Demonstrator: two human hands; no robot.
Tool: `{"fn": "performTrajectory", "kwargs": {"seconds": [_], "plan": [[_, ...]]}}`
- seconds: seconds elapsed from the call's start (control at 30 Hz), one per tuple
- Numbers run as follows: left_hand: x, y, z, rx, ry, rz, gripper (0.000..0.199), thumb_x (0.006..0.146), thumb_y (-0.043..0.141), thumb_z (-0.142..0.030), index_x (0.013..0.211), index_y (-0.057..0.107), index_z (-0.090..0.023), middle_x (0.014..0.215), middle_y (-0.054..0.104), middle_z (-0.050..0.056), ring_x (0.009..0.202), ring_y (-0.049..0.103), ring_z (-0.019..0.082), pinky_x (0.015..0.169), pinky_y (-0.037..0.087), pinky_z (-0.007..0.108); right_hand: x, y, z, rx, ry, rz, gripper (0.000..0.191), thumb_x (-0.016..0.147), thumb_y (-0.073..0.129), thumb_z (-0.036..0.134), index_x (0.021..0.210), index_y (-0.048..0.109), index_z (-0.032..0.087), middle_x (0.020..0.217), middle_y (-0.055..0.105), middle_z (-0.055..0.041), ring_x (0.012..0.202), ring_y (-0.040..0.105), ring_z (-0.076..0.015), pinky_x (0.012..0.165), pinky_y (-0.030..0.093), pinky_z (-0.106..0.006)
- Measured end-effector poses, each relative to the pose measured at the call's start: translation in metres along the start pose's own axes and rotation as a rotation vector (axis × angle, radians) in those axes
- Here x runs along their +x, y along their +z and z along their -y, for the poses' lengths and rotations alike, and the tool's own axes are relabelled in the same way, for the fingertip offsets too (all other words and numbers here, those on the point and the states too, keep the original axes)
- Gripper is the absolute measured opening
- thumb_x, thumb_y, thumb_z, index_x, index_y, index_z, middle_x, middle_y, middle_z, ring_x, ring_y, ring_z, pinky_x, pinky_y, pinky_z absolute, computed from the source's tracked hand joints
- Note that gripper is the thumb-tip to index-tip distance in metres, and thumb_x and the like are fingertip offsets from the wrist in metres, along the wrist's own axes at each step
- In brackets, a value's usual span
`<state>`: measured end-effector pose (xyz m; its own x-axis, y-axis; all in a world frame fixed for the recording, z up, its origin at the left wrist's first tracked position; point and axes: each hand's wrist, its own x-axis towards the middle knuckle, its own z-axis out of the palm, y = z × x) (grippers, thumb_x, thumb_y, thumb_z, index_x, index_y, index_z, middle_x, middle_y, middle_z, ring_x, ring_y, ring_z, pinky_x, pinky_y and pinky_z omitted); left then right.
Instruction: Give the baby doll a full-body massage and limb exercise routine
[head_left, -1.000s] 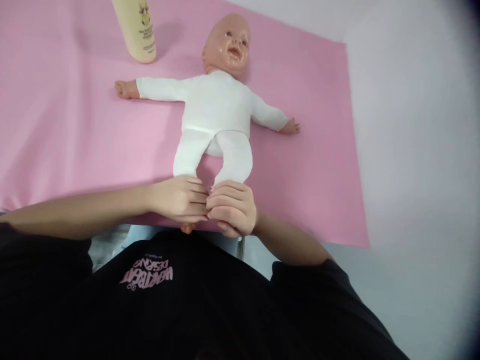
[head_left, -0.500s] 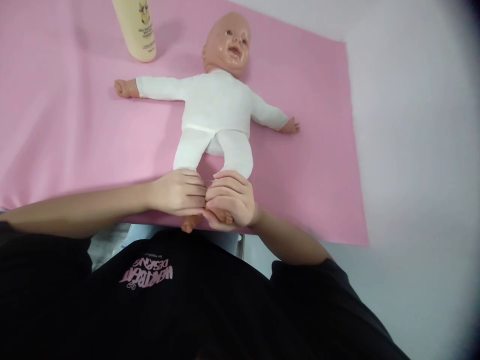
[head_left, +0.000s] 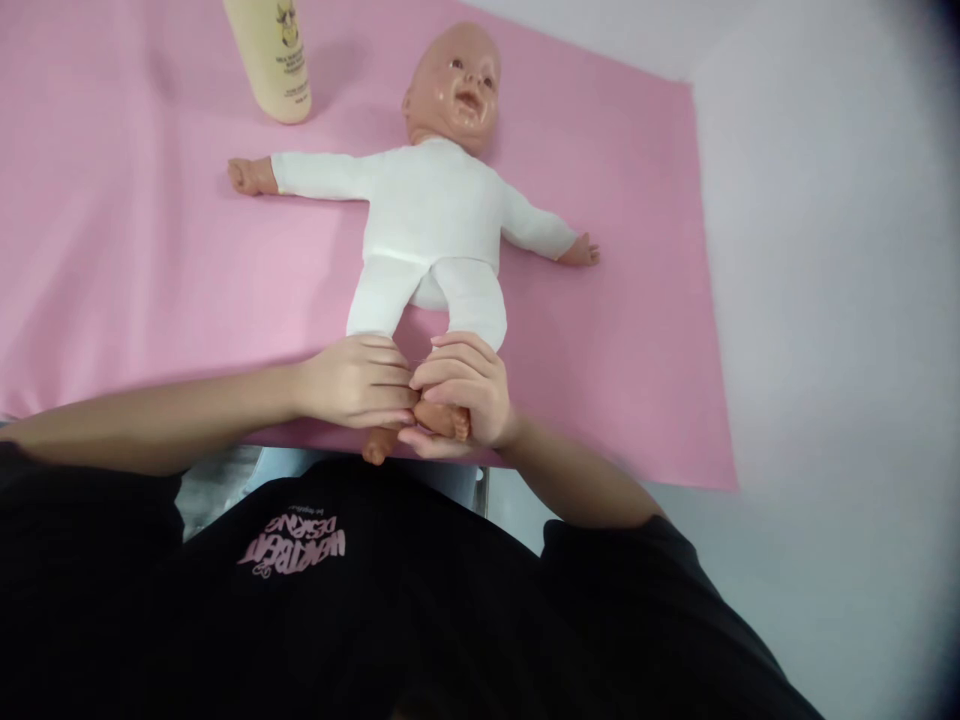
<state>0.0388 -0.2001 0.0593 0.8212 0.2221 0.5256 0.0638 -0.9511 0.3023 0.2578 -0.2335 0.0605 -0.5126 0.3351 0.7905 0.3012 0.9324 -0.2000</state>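
Observation:
A baby doll [head_left: 435, 205] with a white cloth body lies face up, its arms spread and its feet toward me. My left hand [head_left: 358, 382] is wrapped over the lower part of the doll's leg on the left, and one foot [head_left: 379, 445] pokes out below it. On the other side, my right hand [head_left: 469, 385] curls around the lower leg on the right. The doll's other foot [head_left: 448, 420] shows between its fingers and thumb. Both hands meet near the middle, fingertips close together. The ankles are hidden under my fingers.
A pink sheet [head_left: 622, 200] lies under the doll, its near edge just below my hands. A pale yellow bottle [head_left: 274, 70] stands at the upper left, cut off by the frame. The white surface [head_left: 825, 300] stretches along the right.
The fingers of my right hand have lifted and opened slightly, so more of the doll's right-hand foot shows. My left hand has barely shifted.

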Motion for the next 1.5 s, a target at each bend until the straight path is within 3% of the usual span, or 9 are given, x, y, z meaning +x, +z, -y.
{"fn": "performTrajectory", "kwargs": {"seconds": [0.13,0.37,0.57,0.63,0.73,0.93,1.07,1.27,1.5], "plan": [[0.002,-0.001,-0.001,0.066,0.073,-0.073,0.042,0.111,0.048,-0.043,0.088,0.077,-0.023,0.078,0.075,0.003,0.078,0.07,0.017,0.08,0.057,0.031,0.005,-0.002,0.004,0.063,-0.012,-0.024,0.0,0.095,0.057,0.026,0.095,0.057,0.026,0.083,0.073,0.0025,0.074,0.067,-0.0171,0.089,0.058,-0.041],[0.002,0.001,-0.003,-0.016,-0.02,0.004,0.039,0.107,0.058,-0.052,0.087,0.077,-0.024,0.077,0.074,0.002,0.079,0.07,0.017,0.081,0.056,0.031,0.009,-0.003,0.006,0.117,-0.037,-0.057,0.025,0.104,0.038,0.029,0.086,0.055,0.025,0.083,0.069,0.0005,0.074,0.063,-0.0164,0.09,0.057,-0.039],[0.0,0.003,0.0,-0.016,-0.03,-0.003,0.042,0.11,0.052,-0.05,0.09,0.077,-0.025,0.079,0.075,0.002,0.081,0.07,0.017,0.082,0.056,0.03,0.007,-0.002,0.005,0.103,-0.044,-0.024,0.039,0.107,0.027,0.035,0.084,0.056,0.024,0.084,0.069,-0.0007,0.077,0.063,-0.0173,0.092,0.056,-0.042],[0.0,0.004,0.0,0.002,0.003,-0.051,0.041,0.11,0.051,-0.049,0.09,0.077,-0.024,0.079,0.076,0.002,0.08,0.07,0.017,0.081,0.056,0.029,0.008,-0.002,0.004,0.104,-0.058,-0.042,0.037,0.108,0.03,0.038,0.085,0.056,0.024,0.082,0.068,-0.0005,0.076,0.063,-0.0169,0.09,0.057,-0.041],[-0.001,0.003,0.001,0.019,0.029,-0.104,0.039,0.11,0.052,-0.047,0.091,0.077,-0.025,0.081,0.077,0.003,0.082,0.071,0.017,0.081,0.056,0.03,0.009,-0.001,0.004,0.081,-0.09,-0.058,0.024,0.102,0.055,0.042,0.086,0.055,0.024,0.083,0.067,0.0005,0.073,0.063,-0.0155,0.084,0.059,-0.038],[-0.002,0.0,0.003,0.016,-0.036,-0.036,0.049,0.11,0.048,-0.058,0.093,0.078,-0.024,0.085,0.078,0.005,0.085,0.073,0.018,0.083,0.058,0.032,0.006,0.004,-0.004,0.001,-0.198,-0.122,0.026,0.089,0.079,0.043,0.098,0.059,0.029,0.092,0.07,0.0025,0.079,0.066,-0.0154,0.076,0.06,-0.035],[0.0,-0.003,0.004,0.008,-0.02,-0.115,0.048,0.109,0.049,-0.058,0.093,0.078,-0.023,0.082,0.078,0.005,0.082,0.072,0.018,0.08,0.058,0.032,0.001,0.005,-0.019,-0.043,-0.232,-0.187,0.027,0.091,0.078,0.045,0.108,0.059,0.034,0.101,0.073,0.0018,0.087,0.069,-0.0171,0.08,0.062,-0.038],[0.002,-0.005,0.006,-0.012,-0.045,-0.192,0.046,0.108,0.053,-0.059,0.095,0.077,-0.022,0.083,0.078,0.005,0.081,0.072,0.018,0.079,0.055,0.031,0.002,-0.005,-0.026,-0.166,-0.068,0.006,0.018,0.104,0.056,0.036,0.116,0.064,0.027,0.098,0.076,-0.0025,0.084,0.072,-0.0188,0.086,0.063,-0.043],[0.001,-0.002,0.011,-0.028,-0.049,-0.166,0.054,0.095,0.064,-0.074,0.088,0.075,-0.021,0.082,0.078,0.005,0.077,0.071,0.019,0.076,0.053,0.032,0.014,-0.005,-0.017,-0.155,-0.12,-0.025,0.011,0.102,0.056,0.019,0.092,0.06,0.022,0.08,0.074,0.0001,0.072,0.065,-0.0156,0.077,0.06,-0.034]]}}
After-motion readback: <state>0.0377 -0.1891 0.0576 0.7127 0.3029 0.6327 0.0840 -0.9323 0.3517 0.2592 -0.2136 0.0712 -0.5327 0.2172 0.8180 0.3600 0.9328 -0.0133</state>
